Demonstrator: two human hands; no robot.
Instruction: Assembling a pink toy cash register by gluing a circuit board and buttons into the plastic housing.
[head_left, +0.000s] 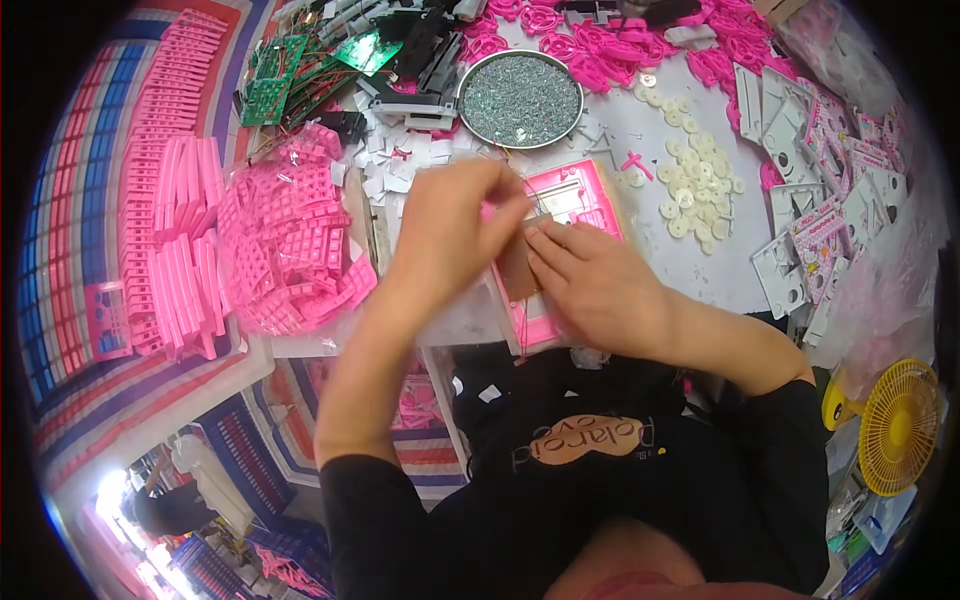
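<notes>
A pink plastic casing (594, 190) lies at a slant on the table in front of me, with a flat brown board (517, 266) over its left part. My left hand (455, 225) is closed in a pinch above the board's upper end. Thin dark wires (533, 187) curve beside those fingertips; whatever sits between them is hidden. My right hand (605, 285) rests over the casing's right side, its fingers bent and pressed together on the board's upper edge. Much of the casing is covered by both hands.
A round metal tray (579, 118) of small screws stands beyond the casing. Off-white plastic discs (695, 190) and white panels (785, 265) lie to the right. A bag of pink keypads (290, 240) is on the left, below green circuit boards (268, 85). Pink loops (620, 45) fill the back.
</notes>
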